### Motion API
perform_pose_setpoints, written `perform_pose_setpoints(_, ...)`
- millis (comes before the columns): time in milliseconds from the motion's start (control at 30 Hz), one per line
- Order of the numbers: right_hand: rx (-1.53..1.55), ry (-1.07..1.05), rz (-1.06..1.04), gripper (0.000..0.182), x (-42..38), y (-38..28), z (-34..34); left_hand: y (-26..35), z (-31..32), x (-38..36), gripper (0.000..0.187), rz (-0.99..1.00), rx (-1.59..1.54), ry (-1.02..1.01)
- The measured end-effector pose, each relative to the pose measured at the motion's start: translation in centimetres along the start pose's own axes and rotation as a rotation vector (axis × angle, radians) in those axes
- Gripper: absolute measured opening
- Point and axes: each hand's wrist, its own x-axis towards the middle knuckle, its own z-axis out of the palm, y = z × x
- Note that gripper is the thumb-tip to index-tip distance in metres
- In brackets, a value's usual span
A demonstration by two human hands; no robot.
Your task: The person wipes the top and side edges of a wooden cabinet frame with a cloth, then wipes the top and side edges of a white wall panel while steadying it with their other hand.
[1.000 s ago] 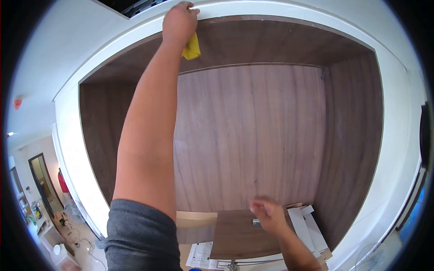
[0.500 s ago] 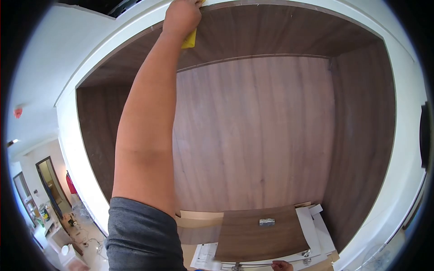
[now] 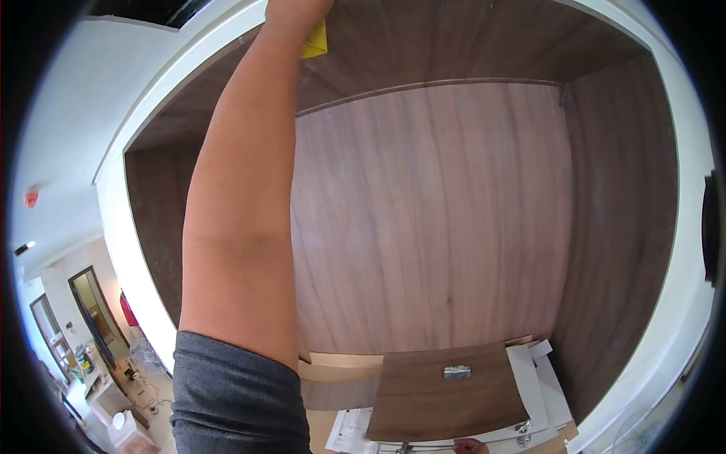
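Observation:
My left arm reaches straight up, and my left hand [image 3: 299, 11] is at the top front edge of a brown wood-grain cabinet [image 3: 431, 219], partly cut off by the frame. It holds a yellow cloth [image 3: 316, 41], which hangs below the hand against the cabinet's upper panel. Low in the view, only part of my right hand [image 3: 470, 446] shows, fingers curled at the front edge beside a loose brown board [image 3: 446, 397]. Whatever it grips there is out of sight. A small metallic piece [image 3: 457, 371] lies on the board.
White strips [image 3: 541, 386], a printed sheet [image 3: 349, 431] and cardboard [image 3: 344, 363] lie on the cabinet floor. Metal hinges [image 3: 523, 427] sit by the board's corner. A white frame [image 3: 669, 227] surrounds the opening. At left, a room holds a cluttered counter [image 3: 89, 378] and cables on the floor.
The view has tilted and shifted slightly, so the left hand and yellow cloth sit higher in the picture, with the hand more cut off. My right hand stays at the lower edge.

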Motion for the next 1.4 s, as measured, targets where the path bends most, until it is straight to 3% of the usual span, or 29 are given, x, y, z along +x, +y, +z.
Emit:
perform_pose_setpoints(100, 0.022, -0.029, 0.006, 0.021, 0.4, -0.1, 0.0, 0.0, -0.2, -0.8, 0.022, -0.006, -0.001, -0.056)
perform_pose_setpoints(200, 0.029, -0.015, -0.13, 0.021, 0.8, 2.1, 0.8, 0.3, -0.7, -1.8, 0.023, -0.001, -0.057, -0.049)
perform_pose_setpoints(267, 0.086, -0.031, -0.087, 0.021, 0.6, 1.3, 0.8, 0.4, -0.9, -1.8, 0.022, -0.001, -0.09, -0.027)
perform_pose_setpoints(367, 0.083, -0.024, -0.087, 0.02, 0.6, 1.0, 0.9, 0.4, -1.2, -0.5, 0.022, 0.051, 0.062, -0.088)
perform_pose_setpoints(467, 0.078, -0.052, -0.053, 0.021, 0.5, 1.1, 0.7, 0.7, -1.4, -1.7, 0.023, -0.112, -0.139, -0.058)
perform_pose_setpoints(567, 0.071, -0.075, -0.045, 0.021, 1.2, 2.1, 0.8, 0.1, -1.4, -2.2, 0.026, 0.133, 0.093, -0.068)
perform_pose_setpoints(667, 0.003, -0.052, -0.104, 0.022, 1.1, 1.9, 0.4, 0.8, -1.7, -1.4, 0.028, 0.003, 0.035, -0.056)
perform_pose_setpoints(867, 0.042, -0.042, -0.062, 0.023, 1.0, 2.4, 0.8, 0.8, -1.7, -1.9, 0.026, 0.07, 0.134, -0.115)
perform_pose_setpoints(1067, 0.021, -0.05, -0.089, 0.024, 0.9, 3.1, 0.8, 1.2, -2.1, -0.2, 0.024, -0.169, -0.189, -0.033)
perform_pose_setpoints(1167, 0.066, -0.048, -0.093, 0.024, 0.7, 3.5, 0.6, 1.4, -2.1, -0.4, 0.024, -0.22, -0.193, -0.078)
perform_pose_setpoints(1267, 0.042, -0.053, -0.081, 0.023, 0.7, 1.9, -0.2, -0.4, -0.3, -1.6, 0.026, 0.055, -0.031, 0.008)
perform_pose_setpoints(1400, -0.013, -0.034, -0.094, 0.024, 0.3, 2.0, -0.5, 0.8, -1.3, -0.2, 0.025, -0.165, -0.158, -0.055)
